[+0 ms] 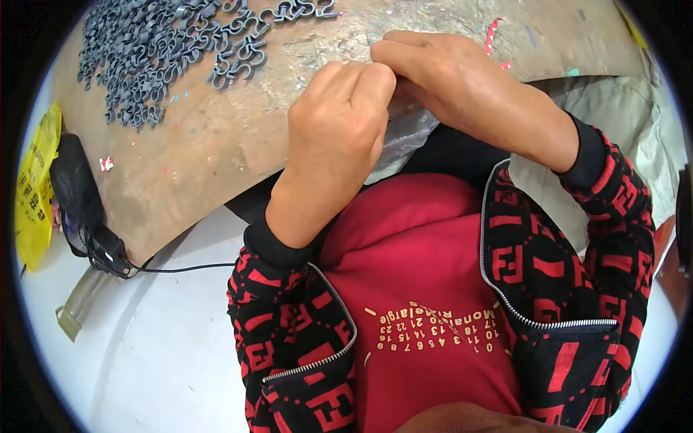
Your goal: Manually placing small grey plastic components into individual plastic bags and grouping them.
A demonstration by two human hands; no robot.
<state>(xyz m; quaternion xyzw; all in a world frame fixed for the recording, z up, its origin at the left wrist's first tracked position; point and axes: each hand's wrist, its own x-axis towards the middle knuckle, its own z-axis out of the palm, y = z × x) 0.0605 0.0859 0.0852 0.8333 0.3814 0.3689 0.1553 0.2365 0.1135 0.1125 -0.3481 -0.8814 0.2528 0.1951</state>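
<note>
Across the worn counter (224, 151), grey clips (162, 58) lie heaped, seemingly for easy reach, while left hand (339, 108) and right hand (465, 79) curl together, pinching I cannot tell what.

Bare left hand (341, 108): one. Bare right hand (462, 76): one. Grey plastic open-ring clips (148, 58): one loose heap, quantity too dense and tangled to count. Brown, scuffed table (216, 155): one. Narrow red strip (492, 36): one. Small red scrap (506, 66): one. Red-and-white scrap (107, 164): one. Small green scrap (574, 72): one. Other coloured flecks: several, too tiny for a sure count. Yellow printed plastic bag (35, 195): one. Long black fabric-covered object (76, 177): one. Thin black cable (191, 270): one. Black, red-patterned zip jacket (548, 361): one. Plain-coloured red top with pale yellow print (426, 252): one.
</note>
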